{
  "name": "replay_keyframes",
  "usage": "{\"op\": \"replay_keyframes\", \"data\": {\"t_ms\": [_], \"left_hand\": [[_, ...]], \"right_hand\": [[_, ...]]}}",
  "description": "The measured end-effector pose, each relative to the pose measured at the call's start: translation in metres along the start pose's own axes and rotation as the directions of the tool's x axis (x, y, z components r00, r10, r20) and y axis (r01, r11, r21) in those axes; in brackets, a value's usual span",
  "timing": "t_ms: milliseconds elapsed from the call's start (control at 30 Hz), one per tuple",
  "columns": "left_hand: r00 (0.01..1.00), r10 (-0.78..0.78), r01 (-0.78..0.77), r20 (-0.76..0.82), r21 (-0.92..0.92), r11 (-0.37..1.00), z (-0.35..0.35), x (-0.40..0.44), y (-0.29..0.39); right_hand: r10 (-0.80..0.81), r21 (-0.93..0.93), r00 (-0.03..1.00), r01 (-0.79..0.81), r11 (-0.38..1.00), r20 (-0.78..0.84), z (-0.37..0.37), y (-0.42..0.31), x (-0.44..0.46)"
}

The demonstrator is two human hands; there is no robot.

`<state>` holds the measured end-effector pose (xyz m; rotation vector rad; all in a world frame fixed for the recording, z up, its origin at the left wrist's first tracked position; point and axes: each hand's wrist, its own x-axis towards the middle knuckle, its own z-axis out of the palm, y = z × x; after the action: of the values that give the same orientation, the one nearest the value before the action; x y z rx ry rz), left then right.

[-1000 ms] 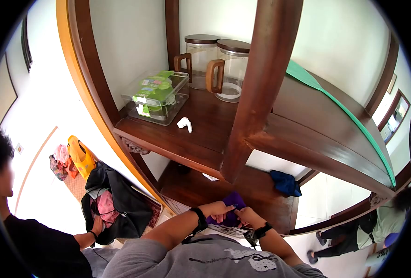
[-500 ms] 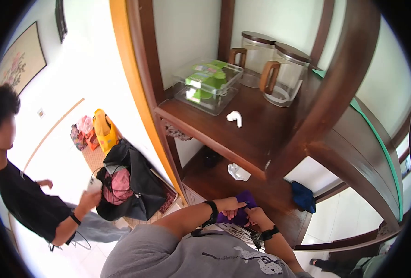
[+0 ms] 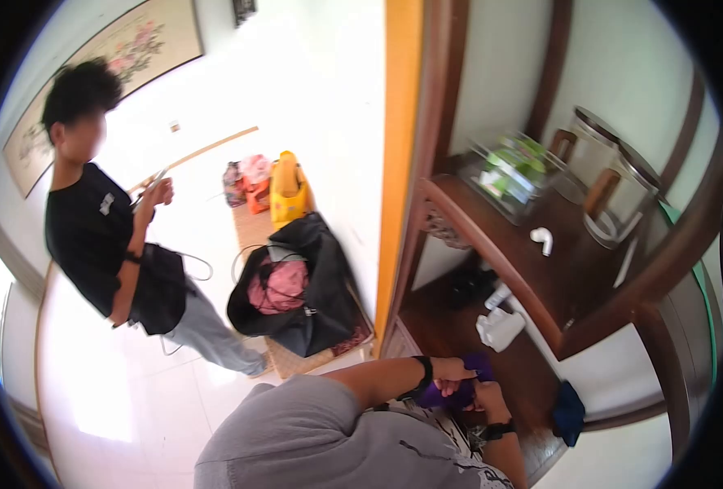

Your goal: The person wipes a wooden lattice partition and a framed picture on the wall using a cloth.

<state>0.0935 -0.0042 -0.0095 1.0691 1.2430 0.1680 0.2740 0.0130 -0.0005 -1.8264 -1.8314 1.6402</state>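
A purple cloth [image 3: 451,397] is bunched up in front of my torso, over the lower wooden shelf [image 3: 430,306]. My left hand [image 3: 454,373] grips its upper side, with the thumb resting on top. Close beside it, my right hand [image 3: 487,397] has its fingers closed on the cloth's right part. The two hands are almost touching. Crumpled white tissue [image 3: 501,328] lies on the lower shelf just beyond them, and a dark blue cloth [image 3: 568,414] sits to their right.
The upper shelf [image 3: 500,226] holds a clear box [image 3: 512,175], a white earbud [image 3: 542,240] and glass jugs [image 3: 614,204]. A person in black [image 3: 92,236] stands at left, holding a phone. A black bag [image 3: 322,281] and a yellow bag [image 3: 289,196] are between us.
My view has swung left. The other person has gone from reaching at the black bag to standing upright with a phone raised. Both my hands still hold the purple cloth.
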Motion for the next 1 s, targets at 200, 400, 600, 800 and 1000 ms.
{"op": "replay_keyframes", "data": {"t_ms": [200,400,600,800,1000], "left_hand": [[0.998,-0.033,0.033,-0.062,-0.004,0.999,-0.008,-0.010,0.002],[0.997,-0.030,0.037,-0.074,0.105,0.994,-0.001,-0.004,0.006],[0.996,-0.008,-0.015,0.084,0.268,0.963,0.008,0.010,0.020],[0.996,-0.001,-0.019,0.087,0.234,0.972,0.012,0.017,0.016],[0.997,0.064,-0.070,0.040,0.175,0.982,0.012,0.014,0.006]], "right_hand": [[0.013,0.012,0.999,-0.014,1.000,0.042,0.000,-0.009,0.007],[-0.654,-0.631,0.712,0.635,0.445,0.255,-0.006,0.084,0.057],[-0.626,-0.550,0.747,0.627,0.552,0.223,-0.018,0.099,0.026],[-0.449,-0.605,0.872,0.467,0.645,0.195,-0.013,0.105,0.024],[-0.309,-0.449,0.939,0.344,0.825,0.151,-0.015,0.065,0.009]]}}
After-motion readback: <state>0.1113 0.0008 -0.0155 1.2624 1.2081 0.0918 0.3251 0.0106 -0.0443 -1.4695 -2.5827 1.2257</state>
